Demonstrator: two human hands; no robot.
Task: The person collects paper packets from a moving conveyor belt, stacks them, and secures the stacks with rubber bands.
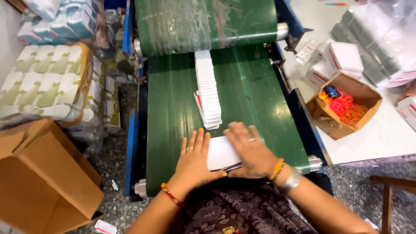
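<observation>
Both my hands rest on a stack of flat white cartons (220,152) at the near end of a green conveyor belt (255,95). My left hand (193,158) lies flat against the stack's left side, fingers together. My right hand (248,149) presses on the stack's right side from above. A long overlapping row of white flat cartons (207,89) runs up the belt from just beyond my fingers toward the roller.
A small brown box of red and orange rubber bands (344,106) sits on the white table at right, near white red-striped packs (342,58). An open brown cardboard box (41,173) stands on the floor at left, with wrapped bundles of packs (43,82) behind it.
</observation>
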